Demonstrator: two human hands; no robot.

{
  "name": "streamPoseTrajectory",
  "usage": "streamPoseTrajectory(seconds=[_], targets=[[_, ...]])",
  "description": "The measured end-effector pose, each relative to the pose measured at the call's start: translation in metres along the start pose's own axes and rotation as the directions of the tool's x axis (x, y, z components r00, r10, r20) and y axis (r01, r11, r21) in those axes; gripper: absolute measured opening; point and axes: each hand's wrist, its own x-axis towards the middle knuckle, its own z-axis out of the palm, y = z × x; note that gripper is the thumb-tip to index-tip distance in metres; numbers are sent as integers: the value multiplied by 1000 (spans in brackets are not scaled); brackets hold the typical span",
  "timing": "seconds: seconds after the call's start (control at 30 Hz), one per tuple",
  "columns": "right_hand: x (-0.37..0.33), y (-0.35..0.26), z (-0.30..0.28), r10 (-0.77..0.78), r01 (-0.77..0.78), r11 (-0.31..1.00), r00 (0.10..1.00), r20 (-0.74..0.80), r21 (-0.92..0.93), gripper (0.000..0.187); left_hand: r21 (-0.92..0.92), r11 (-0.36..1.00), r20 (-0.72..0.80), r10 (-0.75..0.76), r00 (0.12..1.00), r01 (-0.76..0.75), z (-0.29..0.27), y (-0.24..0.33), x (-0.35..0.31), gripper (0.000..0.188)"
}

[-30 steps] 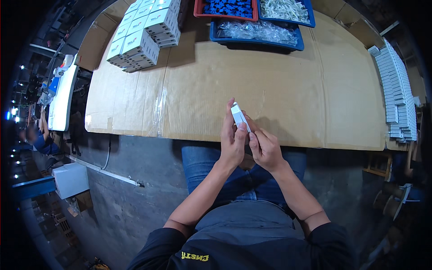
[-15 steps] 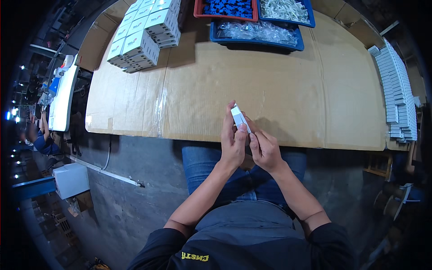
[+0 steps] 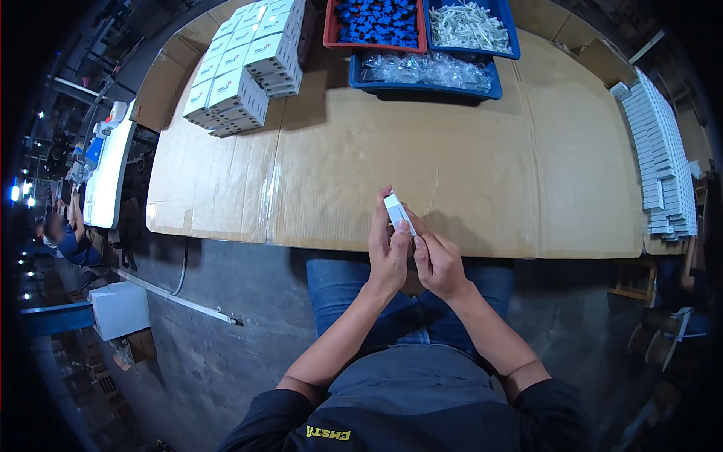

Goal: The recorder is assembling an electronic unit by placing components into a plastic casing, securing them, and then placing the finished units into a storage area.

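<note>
A small, slim white box (image 3: 395, 208) stands tilted between my hands, just over the table's near edge. My left hand (image 3: 386, 255) is closed round it, with the thumb on its near face and the fingers along its far left side. My right hand (image 3: 441, 264) pinches the box's lower right end between thumb and fingers. Part of the box is hidden behind my fingers, and its lower end cannot be made out clearly.
Cardboard covers the table (image 3: 346, 158). Stacked white boxes (image 3: 237, 87) stand far left. At the back are a red tray (image 3: 329, 38) of blue parts, a blue tray (image 3: 514, 49) of whitish pieces and a blue tray (image 3: 495, 87) of clear plastic. Slim white boxes (image 3: 659, 151) line the right edge.
The table and trays sit slightly lower in the picture, as the view has tipped a little. Both hands keep their hold on the white box, with hardly any shift in the fingers.
</note>
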Motion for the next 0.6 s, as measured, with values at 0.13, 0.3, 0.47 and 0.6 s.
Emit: streamPoseTrajectory(seconds=[0.13, 0.3, 0.47, 0.6], targets=[[0, 2, -1, -4, 4, 1000, 999, -36, 19, 41, 48, 996, -11, 70, 997, -69, 3, -1, 2, 59], [4, -1, -10, 56, -56, 997, 998, 3, 50, 41, 45, 998, -6, 35, 999, -35, 6, 1, 5, 67], [12, 17, -13, 213, -202, 883, 977, 23, 423, 49, 50, 994, 76, 91, 993, -95, 1, 0, 15, 82], [24, 6, -26, 598, -602, 408, 744, 297, 686, 64, 161, 962, 235, 181, 955, -222, -5, 2, 13, 92]])
